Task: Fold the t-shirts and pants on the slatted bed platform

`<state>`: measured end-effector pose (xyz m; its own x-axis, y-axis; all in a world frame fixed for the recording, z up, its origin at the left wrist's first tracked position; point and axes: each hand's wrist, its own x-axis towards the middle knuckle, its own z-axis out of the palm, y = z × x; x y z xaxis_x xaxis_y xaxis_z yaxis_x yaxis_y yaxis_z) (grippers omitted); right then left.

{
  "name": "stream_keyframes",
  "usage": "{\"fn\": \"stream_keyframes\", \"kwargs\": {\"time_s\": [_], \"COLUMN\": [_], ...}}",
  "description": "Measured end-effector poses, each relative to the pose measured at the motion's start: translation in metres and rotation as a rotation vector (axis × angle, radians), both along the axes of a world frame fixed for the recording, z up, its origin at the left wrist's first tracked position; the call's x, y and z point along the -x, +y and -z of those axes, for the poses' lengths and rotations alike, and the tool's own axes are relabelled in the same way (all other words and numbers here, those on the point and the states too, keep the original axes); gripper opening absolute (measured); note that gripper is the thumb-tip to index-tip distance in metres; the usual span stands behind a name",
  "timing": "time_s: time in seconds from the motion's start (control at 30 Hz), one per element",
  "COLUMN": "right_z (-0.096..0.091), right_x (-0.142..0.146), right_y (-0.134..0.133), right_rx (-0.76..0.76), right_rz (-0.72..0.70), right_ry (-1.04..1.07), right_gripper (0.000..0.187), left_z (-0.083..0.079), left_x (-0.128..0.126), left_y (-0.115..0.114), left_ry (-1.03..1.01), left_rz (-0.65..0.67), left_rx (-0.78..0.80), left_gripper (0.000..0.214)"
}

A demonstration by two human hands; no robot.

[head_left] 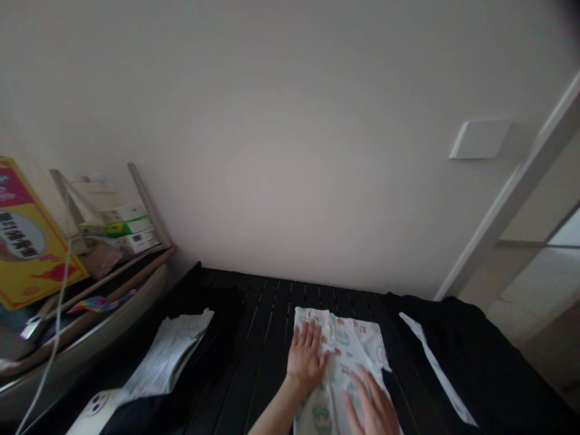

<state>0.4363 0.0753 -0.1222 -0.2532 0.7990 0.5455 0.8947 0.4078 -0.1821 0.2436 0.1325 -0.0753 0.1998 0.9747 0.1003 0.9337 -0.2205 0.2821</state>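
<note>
A white child's garment (347, 344) with a small coloured print lies spread on a black slatted surface (260, 326). Its left part looks folded inward over the rest. My left hand (306, 356) rests flat on that folded part, fingers stretched out and pointing away from me. To its right, my right hand (371, 405) is over the lower right side of the cloth with its fingers apart, slightly blurred. Whether the right fingertips touch the fabric I cannot tell.
On the left lie a folded light grey cloth (167, 353), dark fabric and a phone (95, 411). Black clothing (480, 356) with a white strip is at right. A yellow box (34, 241) and a white cable (58, 326) stand far left. A wall (290, 151) rises behind.
</note>
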Motion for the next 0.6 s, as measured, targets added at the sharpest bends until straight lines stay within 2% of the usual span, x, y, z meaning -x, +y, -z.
{"fn": "stream_keyframes", "kwargs": {"time_s": [0.1,0.17,0.3,0.4,0.5,0.6], "right_z": [-0.021,-0.027,-0.025,-0.024,-0.027,-0.037], "right_x": [-0.032,-0.043,-0.048,-0.049,-0.053,-0.056], "right_y": [0.048,0.068,0.084,0.089,0.097,0.106], "right_rx": [0.16,0.26,0.358,0.428,0.508,0.565], "right_rz": [0.424,0.554,0.577,0.527,0.456,0.471], "right_ry": [-0.036,-0.092,-0.116,-0.064,0.095,0.302], "right_gripper": [0.058,0.06,0.045,0.031,0.03,0.032], "left_z": [-0.002,-0.004,-0.007,-0.007,-0.003,-0.001], "left_x": [-0.001,-0.001,-0.001,0.0,0.0,0.0], "left_y": [-0.002,-0.002,-0.003,-0.004,-0.004,-0.002], "left_ry": [0.011,0.024,0.013,-0.022,-0.059,-0.091], "left_rz": [-0.004,-0.003,0.008,0.01,0.01,0.005], "left_rx": [-0.008,0.005,0.028,0.028,0.03,0.029], "left_gripper": [0.065,0.066,0.065,0.062,0.062,0.062]}}
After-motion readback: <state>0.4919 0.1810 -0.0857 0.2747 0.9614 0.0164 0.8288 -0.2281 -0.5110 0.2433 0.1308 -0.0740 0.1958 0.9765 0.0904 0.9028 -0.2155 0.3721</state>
